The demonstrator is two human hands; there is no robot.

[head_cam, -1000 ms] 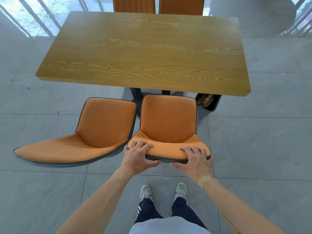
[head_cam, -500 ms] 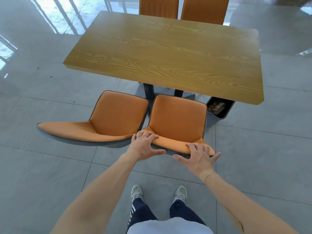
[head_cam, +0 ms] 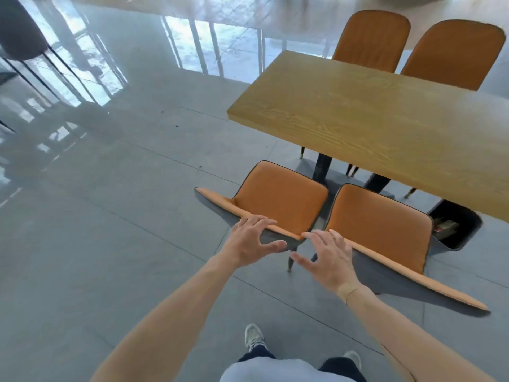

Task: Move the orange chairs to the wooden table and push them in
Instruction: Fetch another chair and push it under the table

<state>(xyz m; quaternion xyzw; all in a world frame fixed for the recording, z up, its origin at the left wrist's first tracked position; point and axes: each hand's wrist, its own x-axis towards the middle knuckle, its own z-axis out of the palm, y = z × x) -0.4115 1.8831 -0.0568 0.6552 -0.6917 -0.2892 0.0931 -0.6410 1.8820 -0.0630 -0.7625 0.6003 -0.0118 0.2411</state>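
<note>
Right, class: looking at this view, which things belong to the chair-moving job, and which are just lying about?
Belongs to the job:
near-left orange chair
near-right orange chair
wooden table
left hand, fingers on the near-left chair's backrest
right hand, spread open at the near-right chair's backrest
two far orange chairs, already at the table

Just lying about:
black bin under the table
dark grey chair far left

We note the rectangular wooden table (head_cam: 385, 128) runs off the right edge, its far corners unseen. Its top hides the seats of the two orange upholstered chairs on the far side (head_cam: 371, 41), and most of the dark table legs (head_cam: 322, 168). The black floor bin (head_cam: 454, 227) is half covered by the tabletop; its contents are too small to identify. We see both forearms cut by the bottom edge.
</note>
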